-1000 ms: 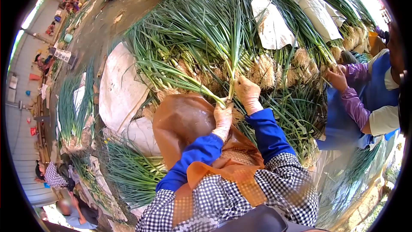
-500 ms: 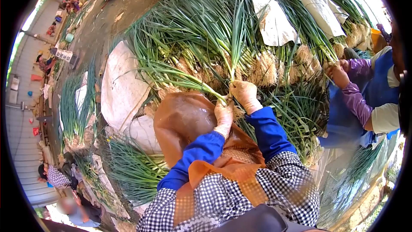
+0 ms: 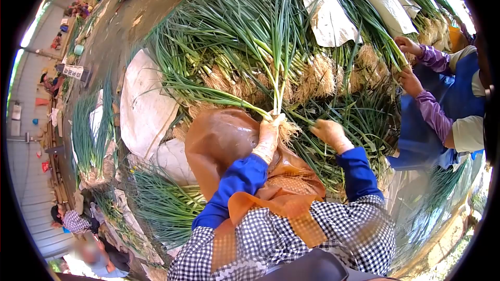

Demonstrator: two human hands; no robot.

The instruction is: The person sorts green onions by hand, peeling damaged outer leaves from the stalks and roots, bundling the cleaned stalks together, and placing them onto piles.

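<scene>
My left hand (image 3: pixel 269 134) is closed round the lower stems of several green onions (image 3: pixel 276 86), their pale roots sticking out at its right side. Their leaves fan upward and to the left. My right hand (image 3: pixel 329 133), closed, is a short way to the right, over loose leaves (image 3: pixel 354 148). A thin green stalk or leaf reaches its fingertips. A brown apron (image 3: pixel 224 135) covers my lap below the held onions. Just beyond my hands lies a wide pile of green onions (image 3: pixel 229 31), with roots toward me.
A co-worker (image 3: pixel 435 99) in purple sleeves and a blue apron holds onion stalks at the right. Pale cloths (image 3: pixel 148 104) lie left of my lap and on the pile. More onions (image 3: pixel 166 205) lie at the lower left. Other people sit at the far left.
My right hand has left the held stems and moved right and down. My left hand still grips the onions. The co-worker's left-side hand has risen along the stalks.
</scene>
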